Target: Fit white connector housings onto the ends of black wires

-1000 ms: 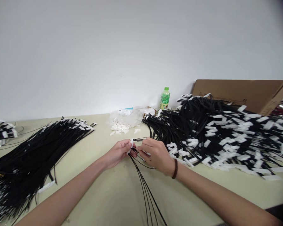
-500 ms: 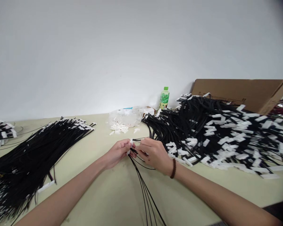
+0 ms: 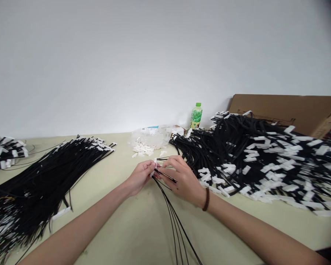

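Observation:
My left hand [image 3: 141, 176] pinches a small white plastic connector [image 3: 155, 161] between thumb and fingers, above the table. Several thin black wires [image 3: 173, 213] run from the connector, some curving down toward the table's near edge. Right beside it, my right hand [image 3: 183, 181] has its fingers bent around other black wires at the connector's right side. Its thumb and fingertips lie close to the wire ends, and my fingers partly hide the exact grip. A dark braided band [image 3: 206, 199] circles my right wrist.
Black wires with white connectors form a large pile [image 3: 237, 147] at right and a long bundle [image 3: 52, 173] at left. Behind my hands lie loose white connectors [image 3: 143, 149] and a clear plastic bag [image 3: 151, 137]. A green bottle [image 3: 196, 117] and a cardboard box [image 3: 281, 108] stand farther back.
The view has turned slightly left, so things sit farther right. My right hand's index finger has bent higher, and its fingers have shifted along the wires. My left hand keeps its hold on the connector.

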`<action>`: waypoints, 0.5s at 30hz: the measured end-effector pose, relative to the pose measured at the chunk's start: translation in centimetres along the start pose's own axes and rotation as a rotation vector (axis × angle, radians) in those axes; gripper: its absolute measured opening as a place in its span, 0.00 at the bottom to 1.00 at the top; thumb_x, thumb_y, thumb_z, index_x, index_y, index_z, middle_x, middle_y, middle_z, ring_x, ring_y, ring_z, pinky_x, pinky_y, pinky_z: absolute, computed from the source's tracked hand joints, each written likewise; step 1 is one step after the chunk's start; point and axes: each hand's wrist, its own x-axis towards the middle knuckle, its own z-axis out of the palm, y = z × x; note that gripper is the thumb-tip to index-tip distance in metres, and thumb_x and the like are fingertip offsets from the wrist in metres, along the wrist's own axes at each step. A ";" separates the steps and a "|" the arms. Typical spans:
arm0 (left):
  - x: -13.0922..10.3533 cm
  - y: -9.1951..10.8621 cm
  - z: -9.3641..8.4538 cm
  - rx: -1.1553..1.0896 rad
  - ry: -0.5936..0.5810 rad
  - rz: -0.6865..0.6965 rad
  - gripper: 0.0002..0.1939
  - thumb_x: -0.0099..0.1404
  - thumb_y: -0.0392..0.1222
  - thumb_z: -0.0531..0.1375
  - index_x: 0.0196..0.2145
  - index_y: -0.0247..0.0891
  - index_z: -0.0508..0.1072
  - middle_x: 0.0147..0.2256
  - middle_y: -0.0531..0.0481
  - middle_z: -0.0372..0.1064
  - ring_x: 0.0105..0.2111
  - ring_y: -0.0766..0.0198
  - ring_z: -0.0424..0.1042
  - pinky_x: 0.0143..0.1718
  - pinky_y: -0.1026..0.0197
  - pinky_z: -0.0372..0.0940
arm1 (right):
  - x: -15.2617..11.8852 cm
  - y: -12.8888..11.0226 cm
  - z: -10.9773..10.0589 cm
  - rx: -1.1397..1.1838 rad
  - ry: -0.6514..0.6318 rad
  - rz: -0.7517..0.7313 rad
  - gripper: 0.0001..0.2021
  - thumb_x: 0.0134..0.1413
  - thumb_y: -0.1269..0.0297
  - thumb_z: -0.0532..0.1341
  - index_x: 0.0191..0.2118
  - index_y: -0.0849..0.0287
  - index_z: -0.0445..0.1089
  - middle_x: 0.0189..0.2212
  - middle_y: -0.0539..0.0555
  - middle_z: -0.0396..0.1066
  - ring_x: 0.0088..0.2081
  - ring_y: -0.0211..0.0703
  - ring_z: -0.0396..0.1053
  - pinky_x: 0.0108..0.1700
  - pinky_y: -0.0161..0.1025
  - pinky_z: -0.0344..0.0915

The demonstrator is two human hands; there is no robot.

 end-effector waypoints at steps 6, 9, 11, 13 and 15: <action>-0.1 0.1 0.0 0.000 0.014 -0.044 0.16 0.52 0.51 0.61 0.27 0.33 0.68 0.23 0.52 0.64 0.23 0.68 0.62 0.26 0.66 0.55 | -0.5 -1.0 0.4 0.089 -0.114 -0.096 0.06 0.54 0.69 0.57 0.38 0.57 0.67 0.35 0.54 0.65 0.43 0.44 0.58 0.46 0.44 0.58; -0.1 0.1 -0.1 -0.004 -0.001 -0.043 0.16 0.52 0.51 0.61 0.27 0.33 0.68 0.23 0.52 0.64 0.23 0.68 0.63 0.27 0.66 0.56 | -0.7 -1.1 0.6 0.093 -0.148 -0.099 0.07 0.52 0.68 0.59 0.39 0.57 0.68 0.36 0.54 0.65 0.43 0.44 0.58 0.46 0.44 0.58; 0.0 0.1 -0.3 -0.009 -0.007 -0.045 0.16 0.52 0.51 0.62 0.27 0.32 0.69 0.23 0.52 0.65 0.24 0.68 0.63 0.27 0.66 0.56 | -0.8 -1.1 0.7 0.088 -0.154 -0.088 0.08 0.50 0.69 0.59 0.39 0.57 0.68 0.36 0.54 0.65 0.43 0.44 0.58 0.46 0.44 0.58; 0.0 0.1 -0.4 -0.016 -0.017 -0.052 0.16 0.52 0.50 0.62 0.28 0.32 0.69 0.24 0.51 0.66 0.24 0.67 0.65 0.28 0.65 0.57 | -0.8 -1.0 0.8 0.087 -0.149 -0.067 0.08 0.49 0.72 0.59 0.38 0.57 0.68 0.35 0.53 0.66 0.42 0.44 0.58 0.45 0.44 0.58; 0.0 0.2 -0.5 -0.020 -0.032 -0.067 0.16 0.52 0.50 0.62 0.29 0.32 0.69 0.25 0.50 0.67 0.24 0.66 0.66 0.28 0.64 0.58 | -0.7 -0.9 0.8 0.088 -0.149 -0.046 0.10 0.48 0.75 0.58 0.37 0.58 0.68 0.35 0.53 0.66 0.41 0.43 0.58 0.45 0.43 0.58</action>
